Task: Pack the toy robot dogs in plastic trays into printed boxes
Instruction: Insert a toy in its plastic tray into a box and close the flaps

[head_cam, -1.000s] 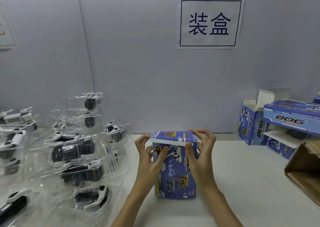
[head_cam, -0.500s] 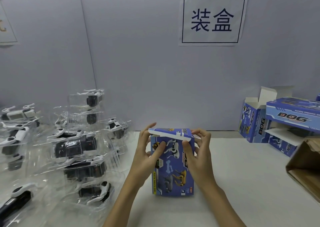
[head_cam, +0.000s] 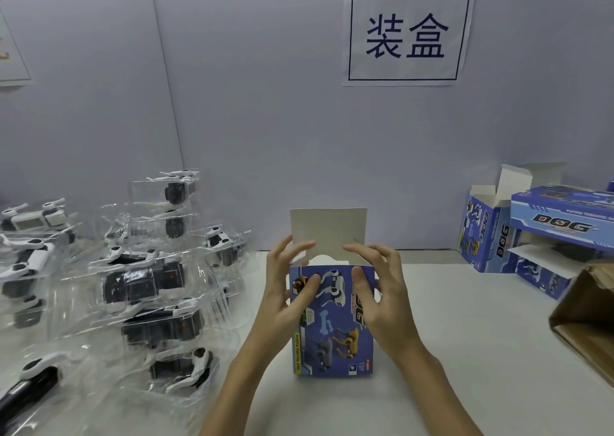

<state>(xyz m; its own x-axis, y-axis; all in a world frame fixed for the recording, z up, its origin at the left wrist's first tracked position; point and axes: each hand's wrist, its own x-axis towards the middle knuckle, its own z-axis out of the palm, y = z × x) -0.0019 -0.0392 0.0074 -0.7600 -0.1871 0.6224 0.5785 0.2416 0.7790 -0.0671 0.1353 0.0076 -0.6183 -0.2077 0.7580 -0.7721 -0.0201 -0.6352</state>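
The pile of toy dogs in clear trays (head_cam: 139, 289) lies to the left of the printed box (head_cam: 332, 322), which stands upright on the table (head_cam: 481, 352) with its top flap (head_cam: 329, 233) raised. The left hand (head_cam: 292, 289) and right hand (head_cam: 375, 289) pinch the box's upper front corners, thumbs on the printed face. To do this well, the person should probably keep the flap folded fully back and the mouth square before fetching a tray.

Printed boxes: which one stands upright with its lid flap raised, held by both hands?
The centre box, between left hand and right hand; the right-side boxes sit untouched.
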